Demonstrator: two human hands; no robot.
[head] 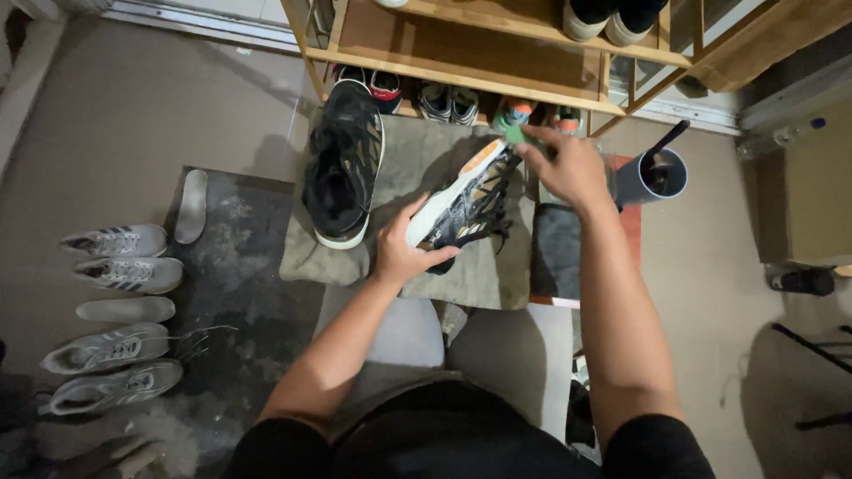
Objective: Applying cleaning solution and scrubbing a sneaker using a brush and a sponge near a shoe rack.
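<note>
My left hand [404, 248] grips a black sneaker [466, 200] with a white sole by its heel, holding it tilted on its side over an olive cloth [417, 160]. At the shoe's toe, my right hand [568, 164] pinches a small green item [515, 135]; what it is cannot be told. A second black sneaker [342, 164] lies sole-edge up on the left of the same cloth, untouched.
A wooden shoe rack [479, 75] with several shoes stands just behind. A dark cup [652, 176] with a stick in it sits to the right. Grey sneakers [115, 257] and loose insoles [191, 206] lie on the floor at left. A dark bottle [803, 281] lies far right.
</note>
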